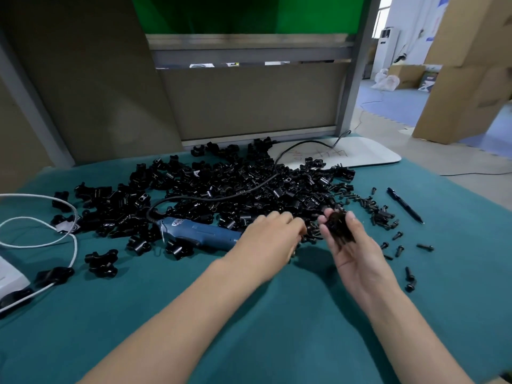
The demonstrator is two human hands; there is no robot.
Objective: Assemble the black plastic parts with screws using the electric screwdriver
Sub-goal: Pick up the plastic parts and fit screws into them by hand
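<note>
**Screws in the right hand**

The right hand (pixel 352 250) is turned palm up, and its fingers curl round a small bunch of black screws (pixel 339 227). The left hand (pixel 271 236) is palm down just beside it, with its fingertips at the near edge of the big pile of black parts (pixel 235 187). It is blurry, so I cannot tell if it grips anything. The blue screwdriver (pixel 199 234) lies on its side on the green bench (pixel 277 328), just left of the left hand and touching the pile. Its black cord (pixel 277 167) runs over the pile to the back. More loose screws (pixel 379 212) lie scattered to the right of the right hand. A black pen (pixel 405 205) lies past them. A white cable (pixel 41 242) loops at the left edge. A white board (pixel 360 153) lies behind the pile.
</note>
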